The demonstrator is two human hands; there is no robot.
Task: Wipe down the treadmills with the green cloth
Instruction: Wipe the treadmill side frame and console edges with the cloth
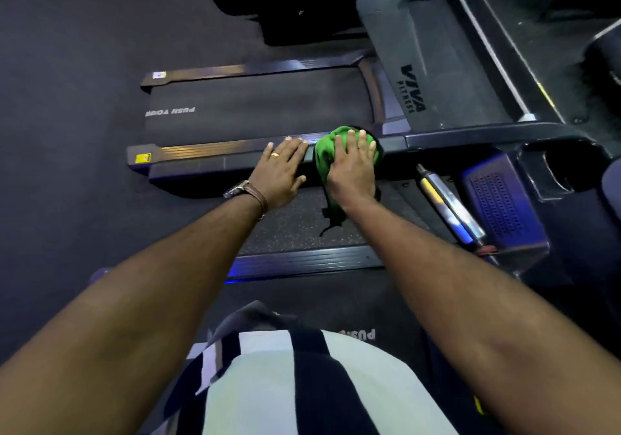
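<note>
Green cloth [324, 161] pinned under the spread fingers of the right hand [353, 169], side rail [208, 153] running away leftward past the flat-pressed left hand [280, 171].

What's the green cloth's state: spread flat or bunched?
Bunched: the green cloth sits crumpled under the right hand on the treadmill side rail, one tail hanging off.

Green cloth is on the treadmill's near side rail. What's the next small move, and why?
Probably lift the left hand clear, then slide the green cloth leftward along the side rail: the right hand presses it flat there, and the left hand rests in its path.
</note>
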